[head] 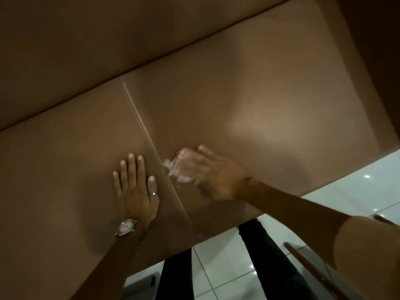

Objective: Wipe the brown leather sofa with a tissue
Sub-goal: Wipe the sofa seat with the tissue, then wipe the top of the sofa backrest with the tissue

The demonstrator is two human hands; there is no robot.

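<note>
The brown leather sofa (249, 100) fills most of the view, its seat smooth and matte with a soft sheen, divided by a pale stitched seam (151, 146) that runs from the backrest crease toward the front edge. The right hand (207, 172), blurred, presses a crumpled white tissue (173, 167) against the seat just right of that seam; its fingers are curled around the wad, holding it. The left hand (134, 189) lies flat on the cushion left of the seam, fingers spread and holding nothing, with a ring on one finger and a wristwatch (126, 227) at the wrist. Dark trouser legs (270, 256) stand on white floor tiles (218, 263) below the sofa's edge.
</note>
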